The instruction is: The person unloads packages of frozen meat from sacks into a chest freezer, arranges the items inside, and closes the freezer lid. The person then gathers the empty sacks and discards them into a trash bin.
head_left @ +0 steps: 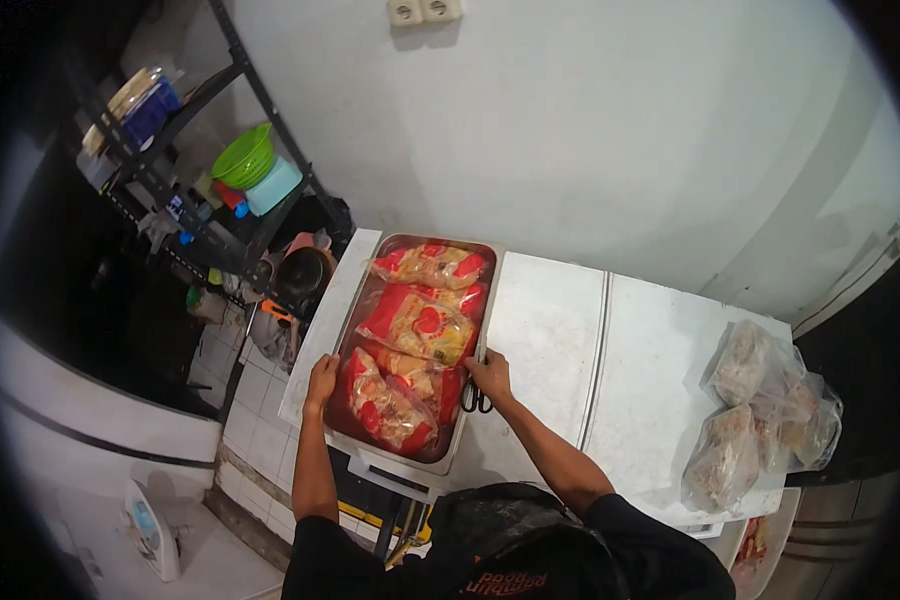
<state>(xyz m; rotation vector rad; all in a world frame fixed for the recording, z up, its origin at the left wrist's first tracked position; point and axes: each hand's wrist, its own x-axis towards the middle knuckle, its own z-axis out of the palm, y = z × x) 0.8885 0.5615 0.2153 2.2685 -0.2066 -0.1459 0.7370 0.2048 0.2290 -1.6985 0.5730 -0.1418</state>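
Note:
A metal tray (492, 300) lies on the left end of a white, freezer-like top. Inside it are several clear and red plastic packs of pale yellowish food; one pack (425, 322) is in the middle and another (385, 405) at the near end. My left hand (322, 381) is closed on the tray's left rim. On the opposite rim, my right hand (491, 377) grips with the thumb over the edge. Black-handled scissors (477, 399) show right beside that hand, against the tray's outer side; their blades are hidden.
Clear bags of frosty-looking contents (735, 450) sit at the right end of the white top (545, 340). A dark shelf rack (245, 60) with a green basket (243, 158) stands at the left. Below right is a container (785, 520); an iron (152, 530) is at lower left.

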